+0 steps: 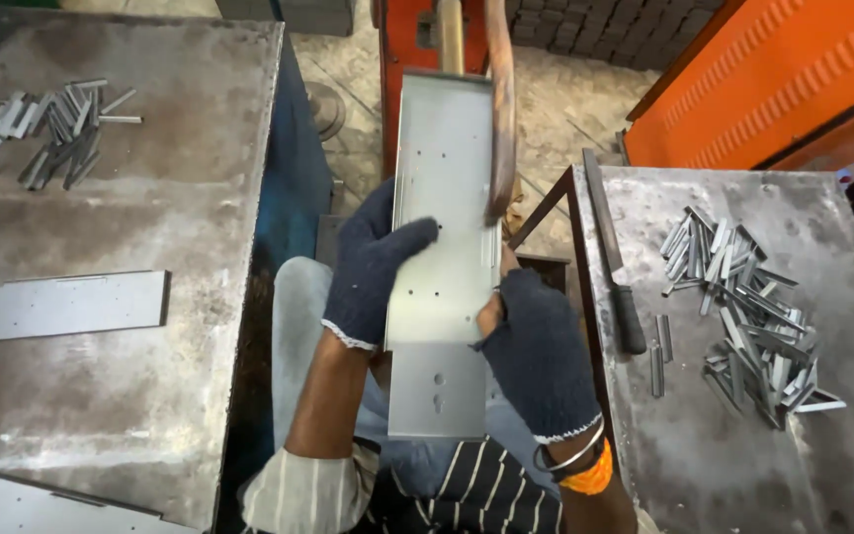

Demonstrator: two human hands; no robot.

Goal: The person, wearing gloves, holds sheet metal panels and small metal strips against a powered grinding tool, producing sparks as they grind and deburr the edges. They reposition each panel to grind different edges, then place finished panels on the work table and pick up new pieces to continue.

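we held a long sheet-metal panel (pixel 444 247) with folded side edges and small punched holes, lying lengthwise over our lap between the two counters, its far end reaching into the orange machine (pixel 407 40). our left hand (pixel 373 267), in a dark knit glove, gripped the panel's left edge, thumb laid across its face and fingers (pixel 368 213) curled round the rim. our right hand (pixel 536 346), gloved the same, pressed against the right edge, its fingers closed on that edge. a curved brown bar (pixel 501 109) hung over the panel's right side. on the right counter (pixel 704 445) lay a pile of small metal strips (pixel 753 316) and a dark-handled tool (pixel 613 257). the left counter (pixel 150 198) carried another flat panel (pixel 61 305) and more strips (pixel 51 133).
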